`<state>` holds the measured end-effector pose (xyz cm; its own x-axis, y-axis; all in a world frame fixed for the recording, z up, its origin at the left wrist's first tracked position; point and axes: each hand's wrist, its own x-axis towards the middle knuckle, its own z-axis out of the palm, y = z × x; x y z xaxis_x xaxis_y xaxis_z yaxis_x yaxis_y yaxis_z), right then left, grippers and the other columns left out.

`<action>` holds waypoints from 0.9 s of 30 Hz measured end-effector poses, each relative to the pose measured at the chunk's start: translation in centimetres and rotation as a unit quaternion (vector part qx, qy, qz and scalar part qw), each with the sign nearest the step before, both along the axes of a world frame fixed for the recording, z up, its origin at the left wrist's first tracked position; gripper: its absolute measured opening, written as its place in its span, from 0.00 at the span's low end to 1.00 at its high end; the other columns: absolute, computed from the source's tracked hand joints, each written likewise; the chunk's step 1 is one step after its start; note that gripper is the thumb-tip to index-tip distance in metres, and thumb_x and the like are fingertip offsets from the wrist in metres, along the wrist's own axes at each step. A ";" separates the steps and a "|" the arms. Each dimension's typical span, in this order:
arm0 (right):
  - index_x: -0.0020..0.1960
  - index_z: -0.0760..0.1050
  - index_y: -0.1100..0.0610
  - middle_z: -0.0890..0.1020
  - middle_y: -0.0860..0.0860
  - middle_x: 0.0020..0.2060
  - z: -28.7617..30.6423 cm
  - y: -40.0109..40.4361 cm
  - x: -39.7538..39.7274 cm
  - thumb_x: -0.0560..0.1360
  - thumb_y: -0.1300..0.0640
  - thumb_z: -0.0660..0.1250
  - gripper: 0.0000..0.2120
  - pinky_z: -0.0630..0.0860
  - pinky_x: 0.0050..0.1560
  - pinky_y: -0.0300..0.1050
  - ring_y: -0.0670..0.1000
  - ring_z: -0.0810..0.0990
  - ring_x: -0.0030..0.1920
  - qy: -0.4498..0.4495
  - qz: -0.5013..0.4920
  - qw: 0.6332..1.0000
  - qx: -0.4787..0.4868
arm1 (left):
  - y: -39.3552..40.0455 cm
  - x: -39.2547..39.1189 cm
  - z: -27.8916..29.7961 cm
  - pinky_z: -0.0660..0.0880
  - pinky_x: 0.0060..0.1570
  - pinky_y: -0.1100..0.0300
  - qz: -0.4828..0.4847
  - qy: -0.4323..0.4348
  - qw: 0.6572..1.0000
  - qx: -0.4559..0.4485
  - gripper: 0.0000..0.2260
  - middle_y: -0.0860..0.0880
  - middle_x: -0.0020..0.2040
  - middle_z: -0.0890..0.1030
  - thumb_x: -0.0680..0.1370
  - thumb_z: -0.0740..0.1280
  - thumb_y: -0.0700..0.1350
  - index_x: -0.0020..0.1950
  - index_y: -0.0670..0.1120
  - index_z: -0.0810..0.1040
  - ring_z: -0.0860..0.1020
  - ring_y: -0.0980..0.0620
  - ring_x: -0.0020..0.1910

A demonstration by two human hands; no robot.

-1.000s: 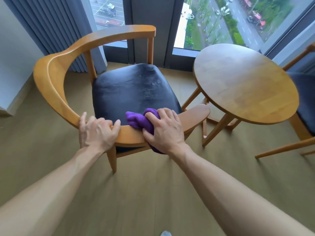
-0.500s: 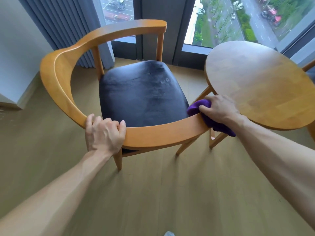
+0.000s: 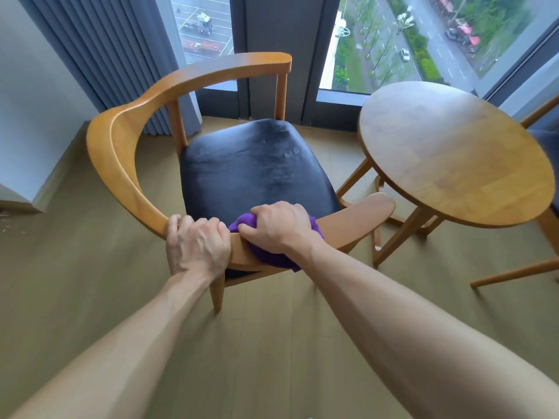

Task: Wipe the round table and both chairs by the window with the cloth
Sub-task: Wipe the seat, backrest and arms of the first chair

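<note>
Chairs two, table (image 3: 453, 152) one, cloth (image 3: 242, 226) one under right hand (image 3: 279, 228)

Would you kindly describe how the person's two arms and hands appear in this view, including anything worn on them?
Both forearms are bare along all of their visible length, with no sleeves in view. The left hand and right hand wear no gloves, and no rings, watch or bracelet show on the fingers or wrists. Raised tendons and veins stand out on the back of the left hand. No markings are visible on either arm.
</note>
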<state>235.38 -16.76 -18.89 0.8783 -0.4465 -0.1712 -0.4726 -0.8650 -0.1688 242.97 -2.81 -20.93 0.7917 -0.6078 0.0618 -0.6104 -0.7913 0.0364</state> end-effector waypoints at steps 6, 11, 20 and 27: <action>0.39 0.76 0.46 0.81 0.47 0.37 0.8 -8.9 -5.5 0.72 0.31 0.50 0.24 0.73 0.52 0.53 0.52 0.79 0.44 0.052 -0.036 0.996 -0.056 | 0.0 -0.1 0.0 0.67 0.62 0.45 -0.007 0.002 1.000 0.004 0.22 0.46 0.38 0.82 0.82 0.52 0.48 0.37 0.45 0.80 0.75 0.44 0.41; 0.44 0.78 0.44 0.83 0.45 0.45 0.3 -12.9 -7.7 0.71 0.31 0.49 0.24 0.68 0.59 0.56 0.51 0.75 0.53 0.039 -0.068 0.992 -0.102 | 0.0 -0.1 -0.1 0.66 0.62 0.45 -0.013 -0.001 1.000 -0.010 0.25 0.46 0.36 0.82 0.80 0.48 0.49 0.35 0.44 0.80 0.75 0.44 0.40; 0.40 0.74 0.51 0.82 0.52 0.44 -0.1 2.3 1.8 0.71 0.39 0.55 0.18 0.61 0.45 0.53 0.56 0.74 0.45 0.037 -0.089 0.995 0.016 | 0.0 0.3 -0.1 0.65 0.63 0.48 0.001 0.025 1.000 -0.002 0.17 0.47 0.38 0.81 0.81 0.49 0.48 0.41 0.48 0.74 0.75 0.43 0.44; 0.44 0.76 0.49 0.81 0.50 0.46 0.4 3.8 3.4 0.75 0.36 0.50 0.22 0.61 0.48 0.54 0.55 0.74 0.50 0.066 -0.152 0.982 0.087 | 0.5 1.6 0.4 0.54 0.74 0.49 -0.019 0.132 0.986 -0.102 0.12 0.47 0.53 0.79 0.83 0.54 0.44 0.57 0.48 0.76 0.75 0.45 0.57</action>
<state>238.76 -12.95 -18.49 0.6735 -0.6395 -0.3708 -0.7328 -0.6436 -0.2210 244.53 -2.29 -20.58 0.7728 -0.6344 -0.0193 -0.5883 -0.7274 0.3532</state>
